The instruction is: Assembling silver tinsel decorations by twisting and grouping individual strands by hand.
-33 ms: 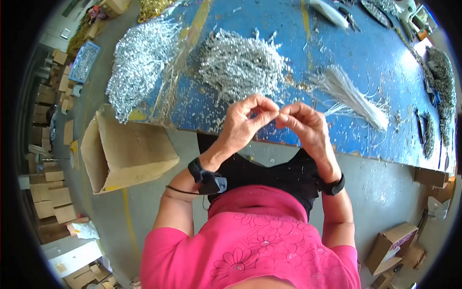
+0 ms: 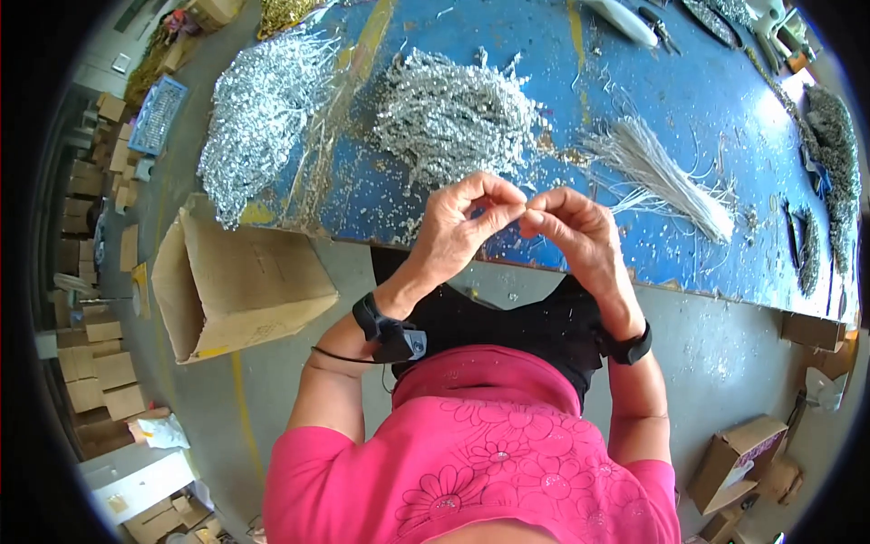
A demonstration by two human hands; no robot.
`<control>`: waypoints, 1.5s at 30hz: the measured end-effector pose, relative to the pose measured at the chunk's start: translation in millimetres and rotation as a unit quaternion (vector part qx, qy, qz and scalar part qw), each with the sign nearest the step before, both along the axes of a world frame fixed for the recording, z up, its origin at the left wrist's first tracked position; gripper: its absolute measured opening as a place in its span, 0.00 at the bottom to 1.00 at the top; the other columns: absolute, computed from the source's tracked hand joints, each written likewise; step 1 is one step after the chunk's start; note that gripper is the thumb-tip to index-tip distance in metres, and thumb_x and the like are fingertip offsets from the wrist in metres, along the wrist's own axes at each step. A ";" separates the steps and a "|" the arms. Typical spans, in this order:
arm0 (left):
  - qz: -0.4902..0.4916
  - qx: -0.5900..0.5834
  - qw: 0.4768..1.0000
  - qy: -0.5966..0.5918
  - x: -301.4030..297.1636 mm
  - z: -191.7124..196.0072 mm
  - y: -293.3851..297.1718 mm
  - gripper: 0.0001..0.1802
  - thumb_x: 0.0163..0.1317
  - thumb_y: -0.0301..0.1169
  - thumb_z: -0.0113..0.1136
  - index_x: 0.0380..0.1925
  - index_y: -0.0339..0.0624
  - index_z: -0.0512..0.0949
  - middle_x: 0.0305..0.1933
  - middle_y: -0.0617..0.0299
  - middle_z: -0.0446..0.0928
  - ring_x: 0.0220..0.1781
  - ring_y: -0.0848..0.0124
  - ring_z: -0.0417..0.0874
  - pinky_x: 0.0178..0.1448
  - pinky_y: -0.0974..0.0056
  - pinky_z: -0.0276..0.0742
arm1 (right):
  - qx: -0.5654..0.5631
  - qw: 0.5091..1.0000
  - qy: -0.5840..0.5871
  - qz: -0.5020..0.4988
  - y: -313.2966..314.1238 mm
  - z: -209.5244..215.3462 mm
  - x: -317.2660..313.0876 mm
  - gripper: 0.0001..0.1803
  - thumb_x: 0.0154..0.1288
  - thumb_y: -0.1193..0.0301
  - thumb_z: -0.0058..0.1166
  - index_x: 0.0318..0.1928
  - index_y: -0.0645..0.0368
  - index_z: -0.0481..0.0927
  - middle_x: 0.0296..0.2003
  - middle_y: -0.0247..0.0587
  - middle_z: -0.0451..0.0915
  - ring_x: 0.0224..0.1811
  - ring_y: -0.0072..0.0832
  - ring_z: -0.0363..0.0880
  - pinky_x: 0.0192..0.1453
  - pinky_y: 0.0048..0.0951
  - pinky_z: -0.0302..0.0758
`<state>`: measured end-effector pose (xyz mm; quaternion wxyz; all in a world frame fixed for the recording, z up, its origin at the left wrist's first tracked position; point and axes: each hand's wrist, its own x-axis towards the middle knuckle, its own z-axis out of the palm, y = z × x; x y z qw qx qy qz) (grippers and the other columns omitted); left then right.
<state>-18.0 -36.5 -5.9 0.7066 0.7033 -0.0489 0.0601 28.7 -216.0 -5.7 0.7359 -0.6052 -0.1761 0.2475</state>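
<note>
Above the near edge of the blue table point(image 2: 362, 195), my left hand point(image 2: 456, 225) and my right hand point(image 2: 583, 238) meet fingertip to fingertip. Thumb and forefinger are pinched on each side, and whatever lies between them is too small to make out. Just beyond my left hand is a heap of silver glittery strands point(image 2: 458, 118). To the right of my right hand lies a bundle of thin whitish wires or strands point(image 2: 675, 177), fanned at its far end. Another silver tinsel pile point(image 2: 258, 122) hangs over the table's left edge.
Silver flakes litter the tabletop. An open cardboard box point(image 2: 258, 286) stands on the floor at the table's left corner. Pliers point(image 2: 662, 34) lie at the back, and dark tinsel point(image 2: 829, 163) lines the right side. Another carton point(image 2: 739, 462) sits on the floor to the right.
</note>
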 end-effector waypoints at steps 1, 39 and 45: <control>0.001 -0.001 1.000 0.008 2.3 -2.1 0.6 0.04 0.60 0.25 0.61 0.35 0.39 0.79 0.34 0.65 0.80 0.37 0.79 0.78 0.43 0.71 0.75 | -0.009 1.000 -0.001 0.001 0.4 -1.8 3.3 0.08 0.64 0.70 0.58 0.38 0.64 0.79 0.29 0.32 0.81 0.35 0.17 0.77 0.41 0.20 0.74; 0.035 0.161 0.984 -0.064 -4.1 0.9 1.1 0.06 0.56 0.21 0.64 0.34 0.38 0.81 0.34 0.62 0.80 0.38 0.75 0.80 0.43 0.70 0.75 | -0.047 0.994 -0.042 -0.086 -1.3 -9.2 -11.8 0.06 0.63 0.73 0.59 0.37 0.63 0.79 0.29 0.30 0.80 0.34 0.13 0.75 0.42 0.18 0.73; 0.051 0.115 0.992 -0.014 -3.9 7.1 -1.8 0.05 0.55 0.22 0.65 0.33 0.39 0.80 0.33 0.63 0.81 0.38 0.74 0.81 0.43 0.70 0.75 | -0.072 0.993 -0.050 -0.079 2.1 -8.4 -7.3 0.07 0.63 0.72 0.59 0.37 0.63 0.80 0.30 0.31 0.81 0.34 0.14 0.76 0.41 0.19 0.73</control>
